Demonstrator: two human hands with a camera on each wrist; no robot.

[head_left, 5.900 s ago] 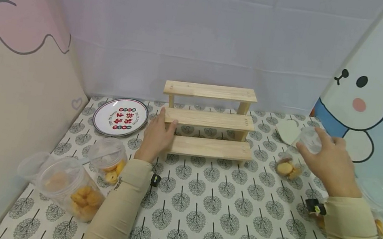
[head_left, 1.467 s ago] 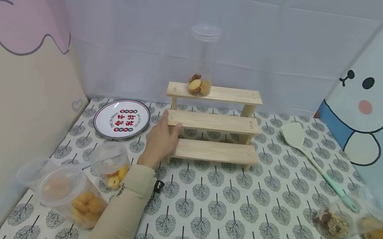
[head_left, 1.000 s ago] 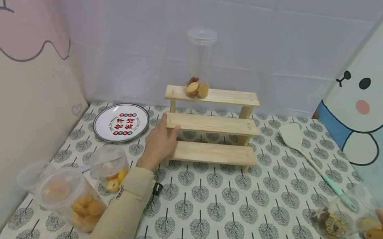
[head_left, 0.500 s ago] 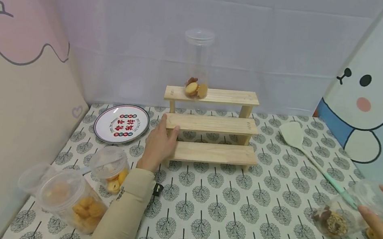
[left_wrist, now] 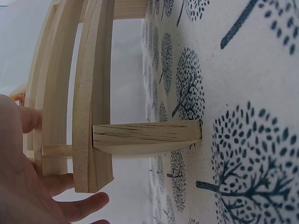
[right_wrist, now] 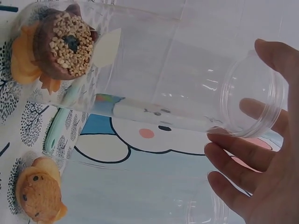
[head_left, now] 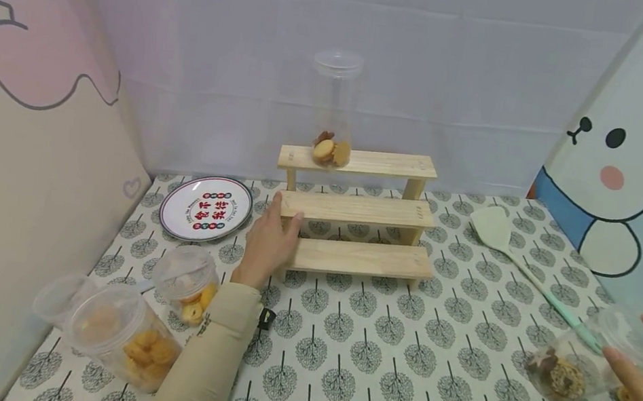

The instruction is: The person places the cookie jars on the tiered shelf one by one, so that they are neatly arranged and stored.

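Note:
My left hand (head_left: 270,245) holds the left end of a three-tier wooden display rack (head_left: 357,210), thumb against the front and a finger at the board's end; its other fingers spread loose in the left wrist view. At the right, my right hand (right_wrist: 266,149) spans the lid of a tall clear plastic jar (right_wrist: 159,60), thumb on one side and fingers on the other. Inside this jar sits a nut-topped chocolate ring biscuit (right_wrist: 65,44) with other biscuits. Another clear jar (head_left: 334,103) of biscuits stands upright on the top tier.
Two clear jars, one large (head_left: 118,329) and one small (head_left: 187,277), stand at the left, with a clear scoop-like piece (head_left: 57,297) beside them. A plate (head_left: 206,209) lies behind. A pale green spatula (head_left: 527,274) lies right. Another biscuit jar (right_wrist: 39,191) stands nearby.
The biscuit jar has gone from my right hand onto the rack's top tier. My right hand has then come in from the right edge to another jar's lid. The left hand stays put.

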